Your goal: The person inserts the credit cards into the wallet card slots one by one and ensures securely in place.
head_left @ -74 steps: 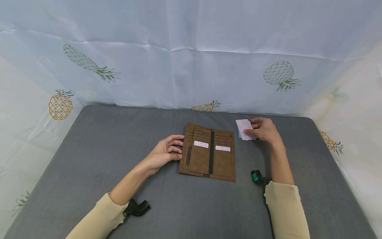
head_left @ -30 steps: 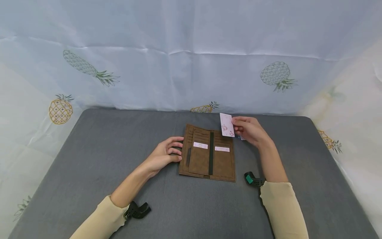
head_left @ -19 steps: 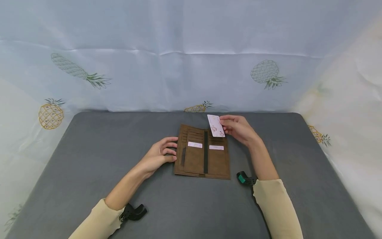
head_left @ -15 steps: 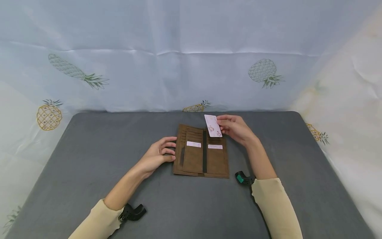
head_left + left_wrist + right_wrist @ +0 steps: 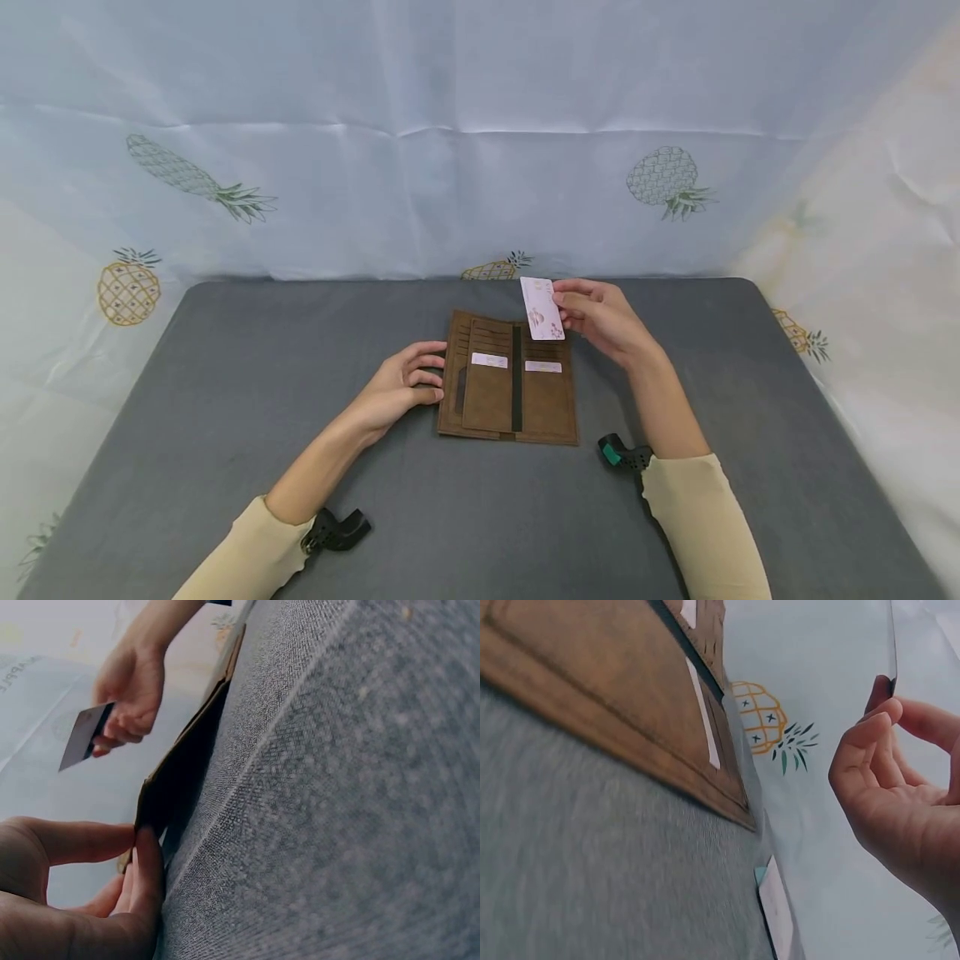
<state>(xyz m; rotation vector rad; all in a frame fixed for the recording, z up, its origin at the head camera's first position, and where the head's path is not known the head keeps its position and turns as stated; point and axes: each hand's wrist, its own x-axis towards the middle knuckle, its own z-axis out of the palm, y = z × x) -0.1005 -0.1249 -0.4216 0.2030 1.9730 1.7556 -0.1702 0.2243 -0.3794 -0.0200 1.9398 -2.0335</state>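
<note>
A brown leather wallet [image 5: 491, 392] lies unfolded on the grey table, with card slots on both panels and a dark strip down the middle. One pale card [image 5: 490, 360] shows in the left panel, another card [image 5: 543, 367] in the right. My left hand [image 5: 401, 387] pinches the wallet's left edge between thumb and fingers; in the left wrist view that edge [image 5: 142, 799] is lifted off the cloth. Between thumb and fingertips my right hand [image 5: 603, 321] holds a pink-and-white printed card [image 5: 543, 310], tilted above the right panel's upper slots.
More cards [image 5: 776, 911] lie on the table right of the wallet; my right hand hides them in the head view. A pineapple-print curtain [image 5: 420, 192] hangs along the far table edge. Black wrist mounts [image 5: 337, 531] sit at both sleeves.
From the stack of cards at the right, my right hand has picked up one card and brought it left over the wallet, lately raising it slightly. My left hand stays on the wallet's edge.
</note>
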